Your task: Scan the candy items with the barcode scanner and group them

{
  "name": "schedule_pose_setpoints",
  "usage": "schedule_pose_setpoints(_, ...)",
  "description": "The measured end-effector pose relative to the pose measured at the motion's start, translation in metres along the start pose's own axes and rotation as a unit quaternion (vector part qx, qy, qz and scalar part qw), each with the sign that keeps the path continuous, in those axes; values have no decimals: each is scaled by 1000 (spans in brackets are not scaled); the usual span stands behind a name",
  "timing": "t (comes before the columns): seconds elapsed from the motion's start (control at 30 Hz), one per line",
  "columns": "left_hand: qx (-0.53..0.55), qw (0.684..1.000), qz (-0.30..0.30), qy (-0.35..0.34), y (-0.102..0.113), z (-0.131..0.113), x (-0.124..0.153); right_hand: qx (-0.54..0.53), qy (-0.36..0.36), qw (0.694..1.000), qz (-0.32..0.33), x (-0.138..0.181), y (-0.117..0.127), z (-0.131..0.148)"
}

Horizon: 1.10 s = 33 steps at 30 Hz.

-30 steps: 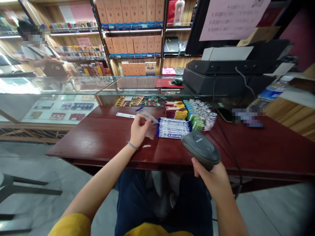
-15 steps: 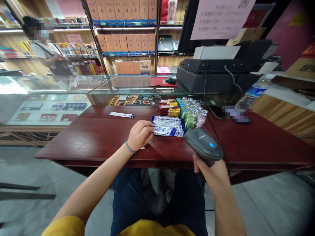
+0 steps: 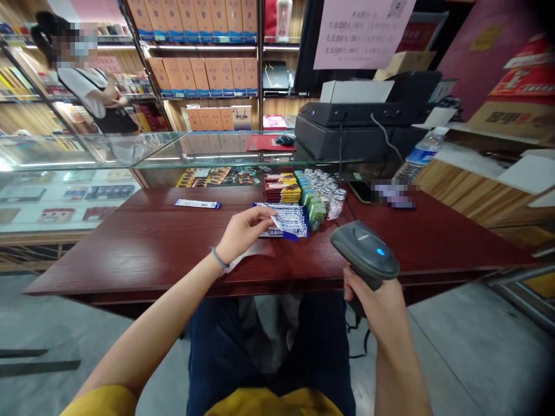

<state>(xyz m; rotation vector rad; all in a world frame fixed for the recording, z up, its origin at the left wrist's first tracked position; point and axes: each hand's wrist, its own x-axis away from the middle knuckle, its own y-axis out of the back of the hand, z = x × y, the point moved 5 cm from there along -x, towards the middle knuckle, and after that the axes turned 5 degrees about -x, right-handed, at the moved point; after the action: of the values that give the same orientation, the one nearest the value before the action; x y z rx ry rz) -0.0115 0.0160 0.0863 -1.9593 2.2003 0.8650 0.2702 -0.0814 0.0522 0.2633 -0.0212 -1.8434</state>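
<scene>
My left hand pinches one blue-and-white packet, lifted slightly off the row of the same packets on the dark red table. My right hand grips the handle of a grey barcode scanner, whose blue light is lit, just in front of the table's near edge. The scanner sits to the right of the lifted packet. Another blue-and-white packet lies alone farther left on the table.
Behind the packets stand red-and-yellow boxes, green packs and small clear bottles. A black register machine, a water bottle and glass display cases lie beyond. Another person stands by shelves at far left.
My left hand let go of a clear wrapper, reached to the row of packets and picked one up. The scanner's blue light came on. My view shifted right.
</scene>
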Motion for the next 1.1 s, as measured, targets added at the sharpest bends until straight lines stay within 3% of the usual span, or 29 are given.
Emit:
schedule_pose_setpoints(0.07,58,997,24,44,-2,2,-7,-3,-2,1000,-2,0,1,-2)
schedule_pose_setpoints(0.17,53,995,58,69,1,5,-18,-10,-4,1000,-2,-1,1,-4)
schedule_pose_setpoints(0.33,-86,984,153,13,1,5,-28,-36,-10,999,-4,-4,1,-10)
schedule_pose_setpoints(0.5,-261,944,197,-51,-16,12,-25,-11,-5,1000,5,-5,1,-8)
schedule_pose_setpoints(0.77,-405,887,141,-172,-39,22,-11,-32,-14,999,6,-3,-3,-6)
schedule_pose_setpoints(0.97,-484,851,97,-176,-42,16,-5,-40,-18,999,11,-4,-7,-10)
schedule_pose_setpoints(1.1,-477,859,89,-160,-40,18,-4,-35,-8,999,18,-4,-8,-11)
